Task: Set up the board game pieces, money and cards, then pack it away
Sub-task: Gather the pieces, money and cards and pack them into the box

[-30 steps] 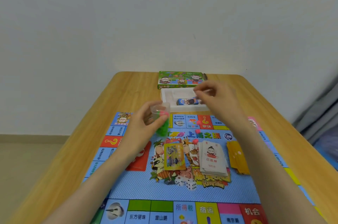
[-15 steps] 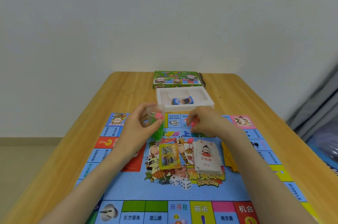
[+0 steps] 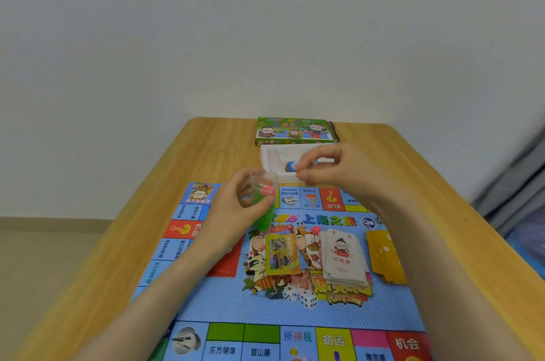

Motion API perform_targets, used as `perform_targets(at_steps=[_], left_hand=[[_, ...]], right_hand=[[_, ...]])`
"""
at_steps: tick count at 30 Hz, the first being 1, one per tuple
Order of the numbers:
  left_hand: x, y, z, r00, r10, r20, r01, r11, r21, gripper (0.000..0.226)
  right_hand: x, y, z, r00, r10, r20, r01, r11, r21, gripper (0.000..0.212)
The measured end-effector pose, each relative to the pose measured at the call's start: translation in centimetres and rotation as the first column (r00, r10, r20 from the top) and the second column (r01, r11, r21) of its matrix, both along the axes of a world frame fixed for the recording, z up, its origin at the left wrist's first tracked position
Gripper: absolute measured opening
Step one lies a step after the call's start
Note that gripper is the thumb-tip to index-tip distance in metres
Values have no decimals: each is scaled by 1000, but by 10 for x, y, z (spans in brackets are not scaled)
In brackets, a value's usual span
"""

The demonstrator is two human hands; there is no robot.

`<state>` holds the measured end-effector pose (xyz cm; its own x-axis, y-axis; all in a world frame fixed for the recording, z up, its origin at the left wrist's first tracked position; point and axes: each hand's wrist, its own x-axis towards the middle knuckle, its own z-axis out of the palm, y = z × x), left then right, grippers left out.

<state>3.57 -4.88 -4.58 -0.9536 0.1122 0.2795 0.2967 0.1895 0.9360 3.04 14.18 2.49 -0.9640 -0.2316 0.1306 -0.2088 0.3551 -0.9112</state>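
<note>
A colourful game board [image 3: 224,310] lies spread over the wooden table. My left hand [image 3: 236,207] holds a small clear plastic bag [image 3: 265,201] with green and pink pieces inside, above the board's far edge. My right hand [image 3: 333,168] hovers just right of the bag, thumb and finger pinched on a small red piece [image 3: 298,174]. On the board lie a yellow card stack [image 3: 281,254], a white card stack [image 3: 343,260], orange cards [image 3: 383,257], a red card [image 3: 227,263] partly under my left arm, two white dice [image 3: 300,297] and a loose pink piece [image 3: 315,230].
A white foam tray [image 3: 269,158] holding a blue card pack sits beyond the board, partly hidden by my right hand. The green box lid [image 3: 293,130] lies behind it by the wall. The table edge [image 3: 460,198] drops off at the right toward grey fabric.
My right hand dipped to the board's loose pink pieces, then lifted with a red piece pinched toward the bag. My left hand kept the bag nearly in place.
</note>
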Motion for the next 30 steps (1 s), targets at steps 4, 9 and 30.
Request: perform_targets(at_steps=[4, 9, 30], left_hand=[[1, 1, 1, 1000, -3, -9, 3, 1000, 10, 35], [3, 2, 3, 1000, -13, -25, 13, 1000, 15, 34], [2, 3, 2, 1000, 5, -2, -5, 1000, 14, 36]], right_hand=[[-2, -28, 9, 995, 49, -86, -55, 997, -60, 4], [-10, -43, 10, 975, 127, -180, -85, 971, 224, 4], [-8, -16, -30, 994, 110, 20, -90, 683, 725, 12]])
